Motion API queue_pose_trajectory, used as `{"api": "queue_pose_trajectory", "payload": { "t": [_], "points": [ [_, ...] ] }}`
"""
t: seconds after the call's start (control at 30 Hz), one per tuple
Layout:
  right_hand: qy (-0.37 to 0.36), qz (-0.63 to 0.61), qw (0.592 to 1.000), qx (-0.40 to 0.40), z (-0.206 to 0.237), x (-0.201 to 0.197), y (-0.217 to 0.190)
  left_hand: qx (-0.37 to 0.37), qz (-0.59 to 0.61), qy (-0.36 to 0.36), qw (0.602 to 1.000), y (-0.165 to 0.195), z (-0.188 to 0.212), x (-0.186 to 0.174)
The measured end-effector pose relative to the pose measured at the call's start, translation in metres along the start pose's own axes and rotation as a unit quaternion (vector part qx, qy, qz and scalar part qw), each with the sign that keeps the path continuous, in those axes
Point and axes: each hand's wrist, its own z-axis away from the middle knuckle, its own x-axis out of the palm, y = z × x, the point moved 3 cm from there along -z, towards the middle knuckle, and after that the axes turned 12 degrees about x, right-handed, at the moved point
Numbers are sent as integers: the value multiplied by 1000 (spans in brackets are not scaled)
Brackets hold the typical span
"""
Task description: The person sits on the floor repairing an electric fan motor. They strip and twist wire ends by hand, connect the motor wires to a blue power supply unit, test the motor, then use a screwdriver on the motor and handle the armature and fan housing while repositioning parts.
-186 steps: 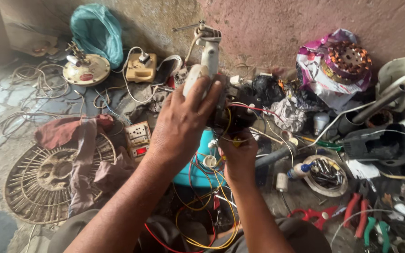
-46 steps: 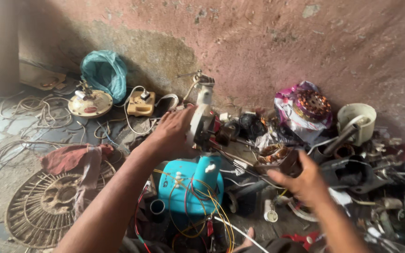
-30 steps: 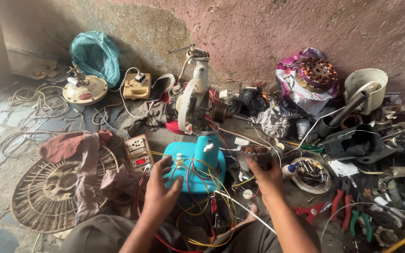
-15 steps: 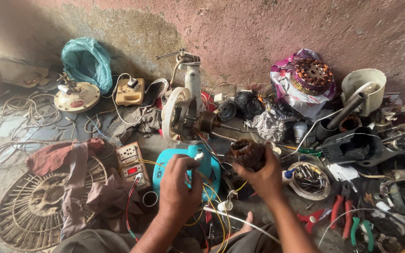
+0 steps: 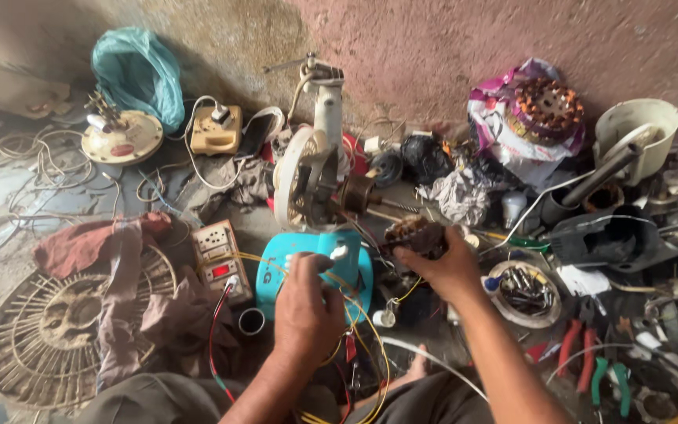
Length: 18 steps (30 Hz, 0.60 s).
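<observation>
My left hand (image 5: 306,312) rests on the turquoise fan base (image 5: 292,263), its fingers closed around yellow wires (image 5: 370,345) by a white knob (image 5: 339,253). Just right of the base, my right hand (image 5: 442,265) grips a dark brown wound motor part (image 5: 411,232). Behind both hands the white fan motor housing (image 5: 308,177) stands upright on its neck, its shaft pointing right.
A fan grille (image 5: 37,338) under red-brown cloth (image 5: 111,259) lies at left. A socket board (image 5: 217,259) sits beside the base. Pliers (image 5: 582,365), a round tray of screws (image 5: 523,290), a white bucket (image 5: 637,137), bags and cables crowd the floor by the wall.
The left hand let go of the fan motor housing and came down onto the turquoise base. The right hand picked up the brown motor part and lifted it slightly.
</observation>
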Motion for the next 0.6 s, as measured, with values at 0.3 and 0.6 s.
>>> {"api": "queue_pose_trajectory", "payload": {
  "t": [0.3, 0.6],
  "points": [
    [-118, -197, 924, 305, 14, 49, 57, -216, 79, -69, 971, -45, 61, 8],
    [-107, -76, 961, 243, 15, 67, 27, -208, 95, -104, 968, -37, 64, 14]
  ]
}}
